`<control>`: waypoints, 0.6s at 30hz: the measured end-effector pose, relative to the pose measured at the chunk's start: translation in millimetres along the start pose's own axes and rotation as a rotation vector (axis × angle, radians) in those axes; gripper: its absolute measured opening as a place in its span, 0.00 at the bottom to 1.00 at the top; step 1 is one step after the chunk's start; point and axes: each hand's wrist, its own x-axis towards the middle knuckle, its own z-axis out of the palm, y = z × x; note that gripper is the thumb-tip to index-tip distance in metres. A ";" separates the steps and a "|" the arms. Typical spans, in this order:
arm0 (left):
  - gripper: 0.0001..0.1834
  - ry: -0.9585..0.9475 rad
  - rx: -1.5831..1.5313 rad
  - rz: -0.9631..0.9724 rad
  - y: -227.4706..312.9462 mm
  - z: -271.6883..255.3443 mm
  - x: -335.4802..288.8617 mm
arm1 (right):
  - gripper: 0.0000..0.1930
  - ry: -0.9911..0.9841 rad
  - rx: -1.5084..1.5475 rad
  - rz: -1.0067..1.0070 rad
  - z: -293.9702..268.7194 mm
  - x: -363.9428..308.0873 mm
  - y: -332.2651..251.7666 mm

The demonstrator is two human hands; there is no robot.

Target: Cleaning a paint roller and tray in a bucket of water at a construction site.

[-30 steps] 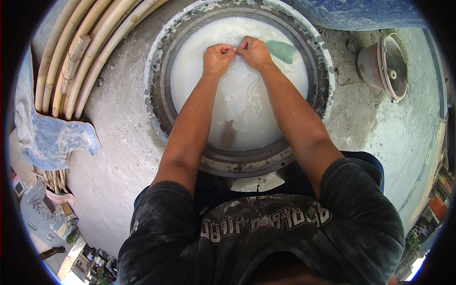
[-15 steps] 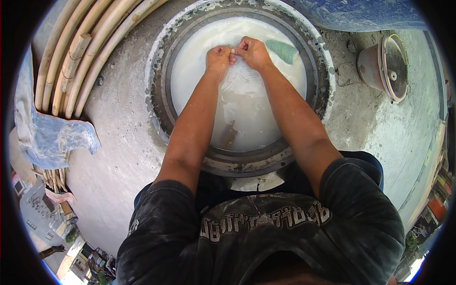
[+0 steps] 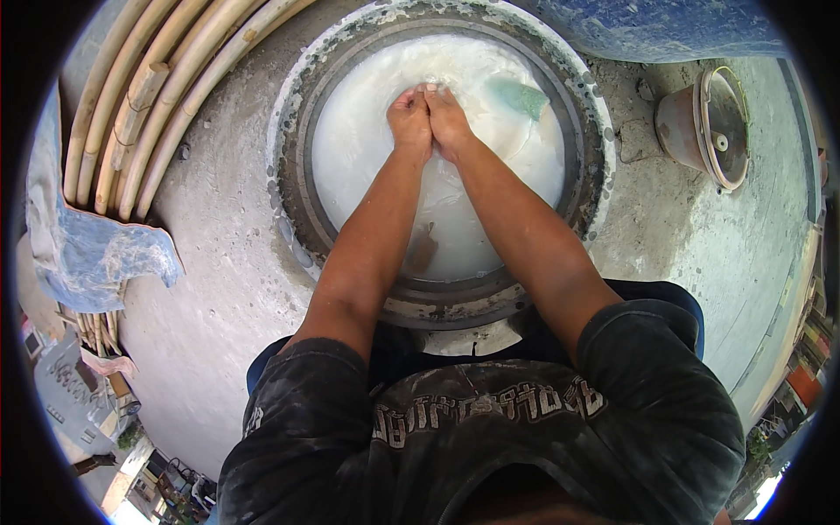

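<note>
Concrete floor (image 3: 214,297) spreads around a round basin (image 3: 289,131) with a speckled, worn rim, and a bundle of bent poles (image 3: 140,96) leans at upper left above a blue cloth (image 3: 109,254). To the right a bucket (image 3: 682,129) lies tipped over, near a blue sheet (image 3: 665,31) along the top edge. Milky liquid (image 3: 350,175) fills the basin, and both bare hands are over its far half. Half a second ago only the fingertips met; now the left hand (image 3: 408,121) and the right hand (image 3: 448,124) sit side by side, touching along their inner edges, with the fingers curled inward. That closes the gap between them and hides whatever the fingers may be pinching, so I cannot tell whether either hand grips anything. Just right of the right hand, apart from it, a green pad (image 3: 530,103) lies in the liquid; its left part now looks veiled by white, leaving the right end clearest. A brownish patch (image 3: 423,252) shows near the basin's close side, too murky to identify.
</note>
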 end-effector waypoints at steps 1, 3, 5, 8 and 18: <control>0.09 -0.008 0.001 -0.003 1.4 -0.1 1.2 | 0.27 -0.039 0.005 -0.161 4.0 -3.2 7.2; 0.08 0.015 0.011 -0.008 7.5 -22.7 0.6 | 0.27 -0.137 0.005 -0.121 18.3 -21.1 -4.6; 0.08 0.037 0.008 -0.095 4.3 -2.0 -14.6 | 0.25 -0.051 0.058 0.039 0.7 -18.4 -15.3; 0.08 -0.025 0.165 0.001 -9.5 8.8 -9.7 | 0.26 -0.057 0.208 0.136 -9.2 -3.2 -37.6; 0.18 0.333 0.949 0.511 -18.6 -40.9 23.9 | 0.28 -0.057 0.018 0.264 26.8 -35.2 -31.3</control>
